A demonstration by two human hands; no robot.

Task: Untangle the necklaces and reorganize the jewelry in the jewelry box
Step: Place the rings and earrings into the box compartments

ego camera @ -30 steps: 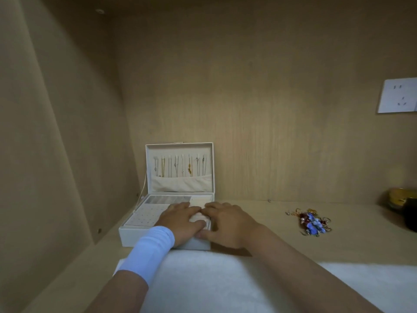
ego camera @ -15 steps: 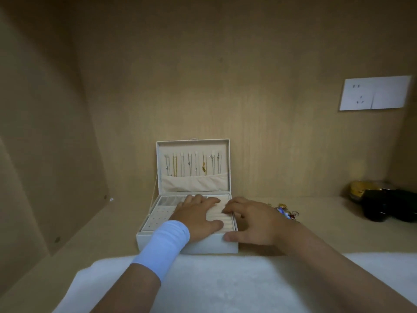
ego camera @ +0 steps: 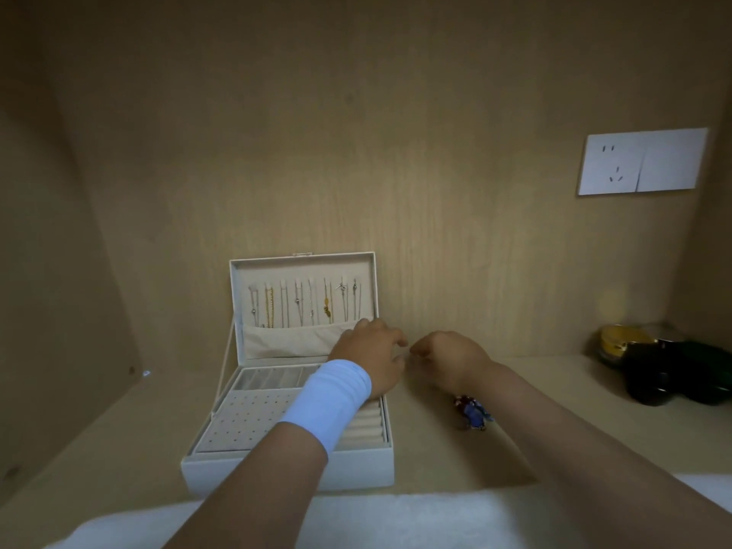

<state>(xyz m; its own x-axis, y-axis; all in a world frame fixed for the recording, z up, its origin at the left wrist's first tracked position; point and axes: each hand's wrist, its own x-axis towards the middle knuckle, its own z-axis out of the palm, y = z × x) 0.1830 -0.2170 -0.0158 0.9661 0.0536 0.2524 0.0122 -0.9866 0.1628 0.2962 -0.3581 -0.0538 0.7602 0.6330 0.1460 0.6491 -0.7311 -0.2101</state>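
Fingers: on the left hand [ego camera: 368,360] and the right hand [ego camera: 451,360] they are curled, with tips [ego camera: 420,351] nearly meeting off the box's 2 o'clock corner; whether a fine chain is pinched between them cannot be told.
Jewelry box [ego camera: 285,465]: open on the desk [ego camera: 554,422], at 7 o'clock of the hands, with the lid [ego camera: 301,267] upright by the back wall.
Necklaces [ego camera: 301,303]: some 8 hang in a row inside the lid, ends tucked in its fabric pocket [ego camera: 289,340].
Loose cluster [ego camera: 473,414]: blue-and-red jewelry lies on the desk at 3 o'clock of the box, just beside the right forearm.
Snag risk: a hard pull on any thin chain would likely tighten a knot or drag neighbouring necklaces askew.
Knock risk: the left hand, close to the lid, could bump it; the right forearm might sweep the cluster along the desk.
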